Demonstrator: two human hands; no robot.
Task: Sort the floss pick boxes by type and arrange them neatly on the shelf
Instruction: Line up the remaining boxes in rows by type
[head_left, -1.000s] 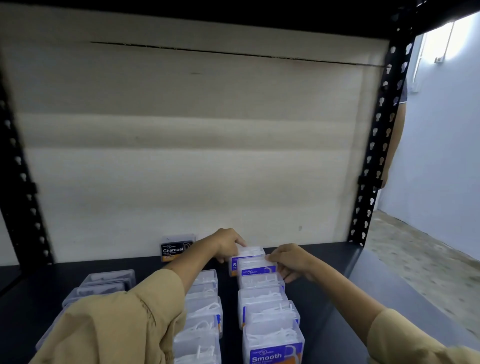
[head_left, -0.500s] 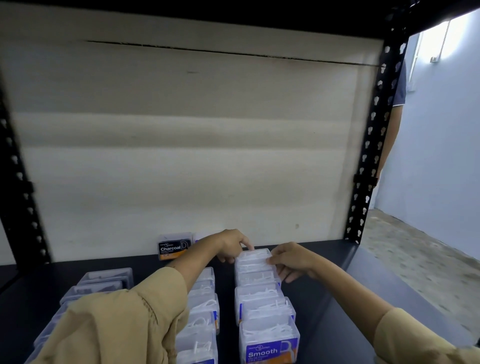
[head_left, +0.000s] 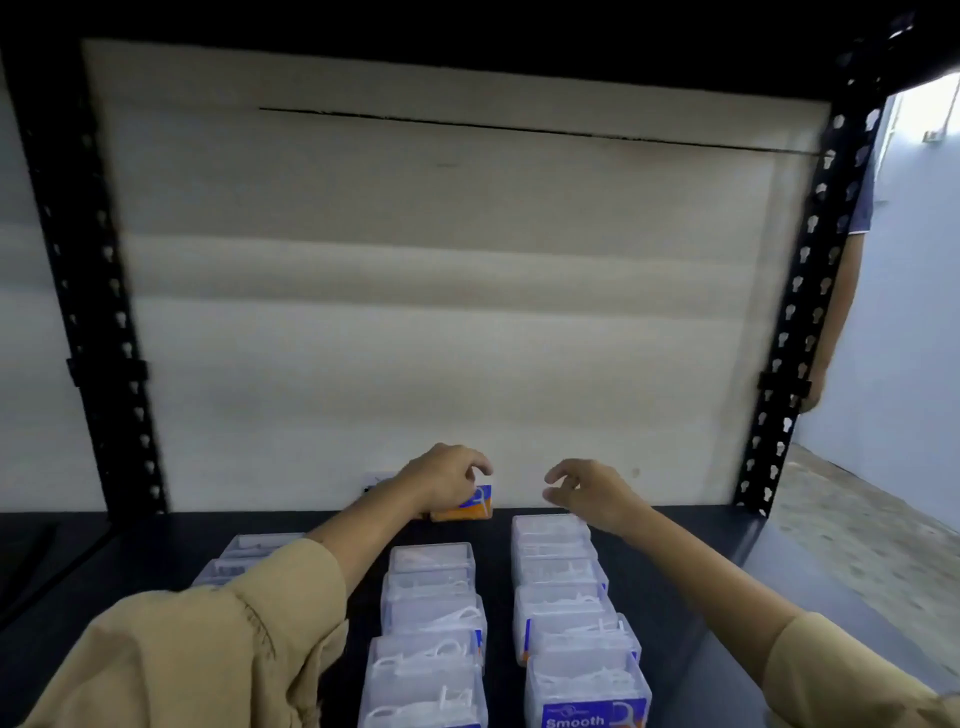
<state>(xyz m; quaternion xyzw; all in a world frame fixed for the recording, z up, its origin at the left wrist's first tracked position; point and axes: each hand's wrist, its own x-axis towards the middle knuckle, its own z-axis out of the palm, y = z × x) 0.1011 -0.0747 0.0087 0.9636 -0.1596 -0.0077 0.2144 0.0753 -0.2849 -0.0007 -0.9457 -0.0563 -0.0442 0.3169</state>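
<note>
Clear floss pick boxes stand in rows on the black shelf (head_left: 691, 561). The right row (head_left: 561, 597) ends at the front in a box labelled Smooth (head_left: 587, 701). Left of it runs a middle row (head_left: 431, 618), and a further row (head_left: 244, 556) is partly hidden by my left sleeve. At the back wall my left hand (head_left: 447, 480) curls over a box with a blue and orange label (head_left: 467, 508) and grips its top. My right hand (head_left: 587, 491) hovers just above the back end of the right row, fingers loosely curled and holding nothing.
Black perforated posts (head_left: 795, 322) frame the shelf, with a pale board (head_left: 441, 312) as its back wall. Another person's arm (head_left: 831, 312) hangs behind the right post. Bare shelf lies right of the right row.
Both hands have let go of the rearmost box of the right row. My left hand moved back and left onto the box at the wall. My right hand lifted off, holding nothing.
</note>
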